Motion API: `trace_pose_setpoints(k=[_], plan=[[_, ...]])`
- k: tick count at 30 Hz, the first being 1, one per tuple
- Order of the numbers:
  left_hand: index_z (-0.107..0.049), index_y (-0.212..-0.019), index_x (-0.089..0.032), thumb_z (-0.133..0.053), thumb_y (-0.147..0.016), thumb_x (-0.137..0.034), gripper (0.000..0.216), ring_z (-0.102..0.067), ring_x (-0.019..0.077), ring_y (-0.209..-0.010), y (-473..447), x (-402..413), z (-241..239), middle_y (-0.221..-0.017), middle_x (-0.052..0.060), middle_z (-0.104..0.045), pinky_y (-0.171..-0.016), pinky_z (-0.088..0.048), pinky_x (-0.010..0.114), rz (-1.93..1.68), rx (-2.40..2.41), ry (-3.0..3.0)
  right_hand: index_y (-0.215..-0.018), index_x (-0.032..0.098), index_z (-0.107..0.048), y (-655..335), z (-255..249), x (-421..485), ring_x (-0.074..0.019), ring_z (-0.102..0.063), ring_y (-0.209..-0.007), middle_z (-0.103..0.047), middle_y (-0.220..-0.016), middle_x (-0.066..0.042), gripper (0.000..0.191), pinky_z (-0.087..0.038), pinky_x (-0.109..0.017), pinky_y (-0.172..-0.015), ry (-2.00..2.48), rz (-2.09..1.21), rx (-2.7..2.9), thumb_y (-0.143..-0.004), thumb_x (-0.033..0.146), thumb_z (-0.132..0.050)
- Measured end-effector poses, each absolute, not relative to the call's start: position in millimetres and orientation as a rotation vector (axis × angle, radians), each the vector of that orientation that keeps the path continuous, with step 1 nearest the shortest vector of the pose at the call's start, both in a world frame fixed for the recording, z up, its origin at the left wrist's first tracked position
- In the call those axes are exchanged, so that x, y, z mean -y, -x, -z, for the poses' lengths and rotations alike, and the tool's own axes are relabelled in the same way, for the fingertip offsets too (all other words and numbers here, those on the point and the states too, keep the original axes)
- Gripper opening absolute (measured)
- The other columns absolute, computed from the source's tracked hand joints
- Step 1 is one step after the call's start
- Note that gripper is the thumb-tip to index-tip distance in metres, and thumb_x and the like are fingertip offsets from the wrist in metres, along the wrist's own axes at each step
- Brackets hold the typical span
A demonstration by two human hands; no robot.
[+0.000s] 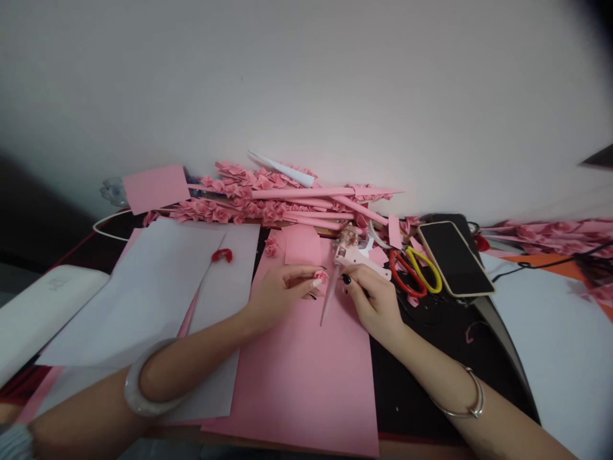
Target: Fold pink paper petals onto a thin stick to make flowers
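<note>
My left hand (pixel 292 286) pinches a small pink paper flower (pixel 320 276) between thumb and fingertips, above a large pink sheet (pixel 306 377). Just across from it, my right hand (pixel 372 299) is closed, thumb against fingers; what it may hold is too small to make out. Between the hands lies a slim pale stick (pixel 329 299), tapering towards me. Beyond the right hand rests a pale pink glue gun (pixel 359 257), with a beaded clump (pixel 349 235) beside it. More little paper flowers (pixel 271 246) sit at the sheet's far left corner.
Red-and-yellow-handled scissors (pixel 416 271) and a phone (pixel 454 259) lie to the right. White sheets (pixel 158 281) cover the left, with a red object (pixel 221 255) on top. Pink paper flower stems (pixel 268 204) pile against the wall. A white device (pixel 52 313) stands far left.
</note>
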State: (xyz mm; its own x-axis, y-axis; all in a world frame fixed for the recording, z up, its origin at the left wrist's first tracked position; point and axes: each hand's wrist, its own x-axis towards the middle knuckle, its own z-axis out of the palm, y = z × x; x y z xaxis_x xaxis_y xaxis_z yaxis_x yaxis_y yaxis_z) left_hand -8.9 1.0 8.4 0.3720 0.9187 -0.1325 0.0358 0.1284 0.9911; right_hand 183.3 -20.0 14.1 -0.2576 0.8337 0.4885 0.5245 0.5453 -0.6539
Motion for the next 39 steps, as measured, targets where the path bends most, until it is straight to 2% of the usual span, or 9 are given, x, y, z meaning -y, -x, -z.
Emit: trace_pose_setpoints(k=[4,6,14,18,23,28,39], plan=[[-0.068,-0.103,-0.017,-0.061,-0.08,-0.033,0.028,-0.067,0.0169,-0.079,9.0,0.3,-8.5,-0.09,0.006,-0.07,-0.074,-0.055,0.03,-0.819,-0.956,-1.325,-0.09,0.02,-0.058,-182.9,-14.6,18.5,-0.0197,-0.058,-0.087,-0.061,-0.095,-0.008,0.014,-0.046,-0.033,-0.076,1.097,-0.474,1.929,-0.087,0.012,-0.047],[-0.068,-0.102,-0.017,-0.059,-0.082,-0.032,0.027,-0.066,0.0167,-0.081,8.7,1.0,-9.4,-0.088,0.005,-0.07,-0.075,-0.055,0.03,-0.805,-0.935,-1.356,-0.092,0.02,-0.058,-182.1,-14.5,18.7,-0.0193,-0.058,-0.086,-0.06,-0.096,-0.008,0.014,-0.046,-0.032,-0.074,1.079,-0.496,1.934,-0.085,0.012,-0.05],[-0.068,-0.106,-0.019,-0.058,-0.083,-0.031,0.028,-0.063,0.0151,-0.079,7.6,2.9,-2.5,-0.088,0.004,-0.07,-0.075,-0.054,0.029,-0.778,-0.869,-1.413,-0.085,0.019,-0.06,-179.4,-14.0,19.5,-0.018,-0.056,-0.084,-0.059,-0.09,-0.006,0.008,-0.044,-0.031,-0.072,1.031,-0.583,1.893,-0.082,0.012,-0.057],[-0.07,-0.097,-0.016,-0.057,-0.084,-0.028,0.023,-0.062,0.0137,-0.076,8.0,3.1,-1.8,-0.081,0.003,-0.069,-0.075,-0.053,0.027,-0.763,-0.85,-1.431,-0.073,0.019,-0.059,-176.9,-11.5,18.5,-0.0179,-0.053,-0.081,-0.054,-0.084,-0.004,0.008,-0.042,-0.029,-0.069,1.112,-0.797,1.711,-0.08,0.015,-0.061],[-0.071,-0.091,-0.015,-0.058,-0.083,-0.025,0.019,-0.063,0.0136,-0.077,7.7,3.2,-7.0,-0.08,0.004,-0.069,-0.075,-0.053,0.026,-0.744,-0.863,-1.387,-0.065,0.018,-0.059,-175.5,-10.0,15.6,-0.0173,-0.05,-0.078,-0.05,-0.075,-0.002,0.015,-0.039,-0.029,-0.072,1.115,-1.046,1.533,-0.078,0.022,-0.065],[-0.07,-0.093,-0.015,-0.059,-0.081,-0.022,0.017,-0.065,0.0133,-0.078,6.7,3.1,-7.2,-0.082,0.003,-0.069,-0.075,-0.053,0.025,-0.75,-0.833,-1.305,-0.063,0.017,-0.062,-176.4,-11.5,14.3,-0.0171,-0.048,-0.08,-0.05,-0.081,-0.002,0.017,-0.036,-0.029,-0.073,1.148,-1.228,1.437,-0.075,0.028,-0.068],[-0.068,-0.089,-0.012,-0.064,-0.078,-0.019,0.014,-0.069,0.0142,-0.073,6.1,3.6,-6.9,-0.078,0.005,-0.072,-0.073,-0.055,0.027,-0.741,-0.781,-1.15,-0.061,0.016,-0.064,-177.9,-10.2,14.9,-0.009,-0.037,-0.061,-0.042,-0.088,-0.001,0.022,-0.024,-0.023,-0.049,1.081,-1.536,1.152,-0.066,0.033,-0.076]])
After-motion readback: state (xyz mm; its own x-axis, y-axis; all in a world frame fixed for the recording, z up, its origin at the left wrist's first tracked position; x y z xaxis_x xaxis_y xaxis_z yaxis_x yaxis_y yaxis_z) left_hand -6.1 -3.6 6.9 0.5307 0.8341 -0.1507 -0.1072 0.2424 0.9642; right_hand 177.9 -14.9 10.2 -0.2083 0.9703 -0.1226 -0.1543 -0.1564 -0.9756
